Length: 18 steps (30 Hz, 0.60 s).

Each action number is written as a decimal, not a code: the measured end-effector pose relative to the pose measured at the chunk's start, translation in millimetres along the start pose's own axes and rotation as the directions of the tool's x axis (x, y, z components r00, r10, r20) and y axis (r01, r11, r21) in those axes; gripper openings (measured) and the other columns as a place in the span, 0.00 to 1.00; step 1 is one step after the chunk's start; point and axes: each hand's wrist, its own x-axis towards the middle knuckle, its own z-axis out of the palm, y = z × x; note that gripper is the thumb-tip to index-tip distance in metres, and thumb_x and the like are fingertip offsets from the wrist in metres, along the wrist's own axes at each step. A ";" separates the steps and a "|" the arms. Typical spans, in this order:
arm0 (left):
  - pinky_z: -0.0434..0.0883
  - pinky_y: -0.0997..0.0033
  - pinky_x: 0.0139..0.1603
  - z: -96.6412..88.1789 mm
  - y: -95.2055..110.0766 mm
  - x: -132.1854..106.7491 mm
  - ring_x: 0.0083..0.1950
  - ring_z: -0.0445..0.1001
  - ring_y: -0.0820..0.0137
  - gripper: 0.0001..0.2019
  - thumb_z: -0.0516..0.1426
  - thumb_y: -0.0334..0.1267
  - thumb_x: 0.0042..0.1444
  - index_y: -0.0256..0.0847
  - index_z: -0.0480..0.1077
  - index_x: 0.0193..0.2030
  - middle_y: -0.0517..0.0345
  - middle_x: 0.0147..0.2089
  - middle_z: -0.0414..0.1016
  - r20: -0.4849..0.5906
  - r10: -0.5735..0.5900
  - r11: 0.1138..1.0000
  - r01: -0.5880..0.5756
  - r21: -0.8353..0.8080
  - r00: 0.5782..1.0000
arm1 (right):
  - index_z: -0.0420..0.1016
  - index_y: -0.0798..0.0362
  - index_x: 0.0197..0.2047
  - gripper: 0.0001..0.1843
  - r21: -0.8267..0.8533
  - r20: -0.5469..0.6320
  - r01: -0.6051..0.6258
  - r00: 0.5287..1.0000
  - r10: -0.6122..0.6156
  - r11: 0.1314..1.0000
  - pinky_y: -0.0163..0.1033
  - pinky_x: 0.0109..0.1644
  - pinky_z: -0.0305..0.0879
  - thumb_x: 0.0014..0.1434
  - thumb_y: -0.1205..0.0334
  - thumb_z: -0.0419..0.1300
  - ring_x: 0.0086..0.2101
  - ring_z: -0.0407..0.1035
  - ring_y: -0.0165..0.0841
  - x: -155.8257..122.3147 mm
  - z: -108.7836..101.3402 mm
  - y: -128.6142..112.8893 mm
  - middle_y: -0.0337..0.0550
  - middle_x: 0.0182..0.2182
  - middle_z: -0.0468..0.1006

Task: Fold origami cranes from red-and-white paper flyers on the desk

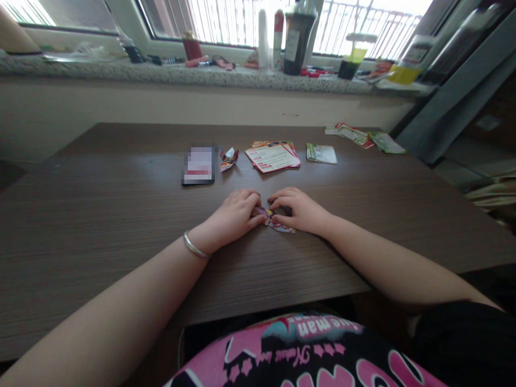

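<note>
A small folded piece of colourful printed paper (282,227) lies on the brown table in front of me. My left hand (239,214), with a silver bangle on the wrist, has its fingers curled and its thumb pressed on the paper's left part. From the other side, my right hand (302,210) bends over the paper, its thumb and fingertips closed on it near the middle. Part of the paper is hidden beneath the fingers. Just beyond my left hand stands a folded paper figure (229,159) with a white tip.
Behind the hands are a blurred-out phone-like device (199,165), a stack of printed cards (274,156) and a smaller green-white stack (321,153). More printed papers (386,142) lie at the back right. Bottles and small items crowd the granite windowsill (226,75).
</note>
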 end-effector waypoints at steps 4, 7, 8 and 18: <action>0.67 0.55 0.56 -1.7 -2.9 1.4 0.53 0.69 0.59 0.11 0.57 0.44 0.59 0.39 0.68 0.42 0.47 0.51 0.71 -0.023 0.021 0.997 -0.023 -0.076 1.000 | 0.79 0.51 0.41 0.08 0.013 -0.002 -0.011 1.000 0.011 1.000 0.49 0.58 0.60 0.59 0.59 0.62 0.51 0.69 0.39 0.1 -0.3 -3.3 0.47 0.49 0.78; 0.68 0.58 0.53 -3.8 -1.0 2.8 0.49 0.70 0.62 0.07 0.55 0.40 0.61 0.40 0.69 0.39 0.50 0.45 0.73 -0.019 0.024 0.993 -0.026 -0.115 1.000 | 0.79 0.51 0.40 0.08 0.024 0.000 -0.024 1.000 0.024 0.999 0.48 0.58 0.61 0.60 0.60 0.60 0.50 0.69 0.38 0.3 -0.3 -5.0 0.46 0.48 0.78; 0.68 0.59 0.52 -4.5 -0.1 3.3 0.48 0.71 0.63 0.06 0.54 0.39 0.61 0.40 0.69 0.38 0.51 0.44 0.73 -0.017 0.020 0.991 -0.022 -0.130 1.000 | 0.79 0.51 0.40 0.08 0.026 -0.002 -0.029 1.000 0.029 0.999 0.48 0.58 0.61 0.60 0.60 0.60 0.50 0.70 0.38 0.3 -0.2 -5.4 0.46 0.48 0.78; 0.70 0.66 0.40 -2.1 -1.4 2.6 0.39 0.73 0.66 0.07 0.54 0.41 0.60 0.41 0.69 0.37 0.56 0.37 0.75 -0.059 -0.027 0.974 0.013 -0.227 0.998 | 0.79 0.51 0.36 0.07 0.089 -0.062 -0.060 0.996 0.066 0.994 0.47 0.56 0.63 0.58 0.58 0.62 0.48 0.71 0.37 -0.3 1.1 -5.0 0.46 0.46 0.80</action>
